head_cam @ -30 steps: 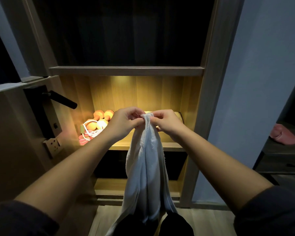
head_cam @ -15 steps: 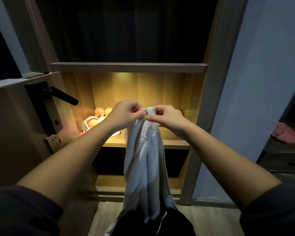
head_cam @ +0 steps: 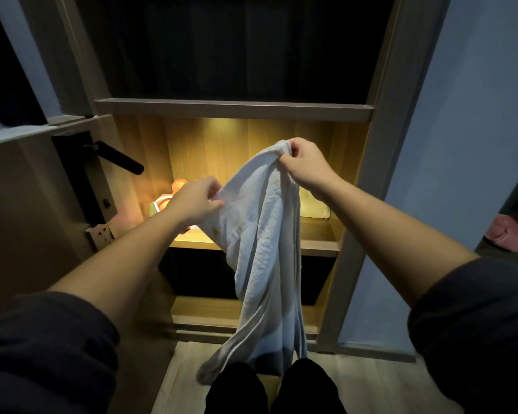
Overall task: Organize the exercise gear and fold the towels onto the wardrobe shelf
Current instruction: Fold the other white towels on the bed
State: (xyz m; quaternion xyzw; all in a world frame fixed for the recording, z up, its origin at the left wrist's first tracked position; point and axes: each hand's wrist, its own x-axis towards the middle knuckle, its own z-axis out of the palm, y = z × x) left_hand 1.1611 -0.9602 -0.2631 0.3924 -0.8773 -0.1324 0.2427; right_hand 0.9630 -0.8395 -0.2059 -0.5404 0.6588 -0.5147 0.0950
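Observation:
A pale blue-white towel (head_cam: 262,252) hangs in front of the lit wardrobe shelf (head_cam: 317,249) down to my knees. My right hand (head_cam: 304,164) pinches its top corner, raised high. Lower and to the left, my left hand (head_cam: 196,200) grips the towel's upper edge, so the edge slopes between the two hands. Orange and white exercise gear (head_cam: 165,198) lies at the shelf's left end, mostly hidden behind my left hand. A folded pale cloth (head_cam: 313,204) sits at the shelf's back right, partly behind the towel.
An open door with a black lever handle (head_cam: 120,159) stands close on the left. A dark compartment lies above the shelf and another below it. A blue-grey wall panel (head_cam: 467,144) is on the right, with a pink item (head_cam: 509,233) on a dark surface beyond.
My hands were together at the towel's top. Now they have drawn apart: the right hand rose to the right with the corner, the left slid down and left along the edge.

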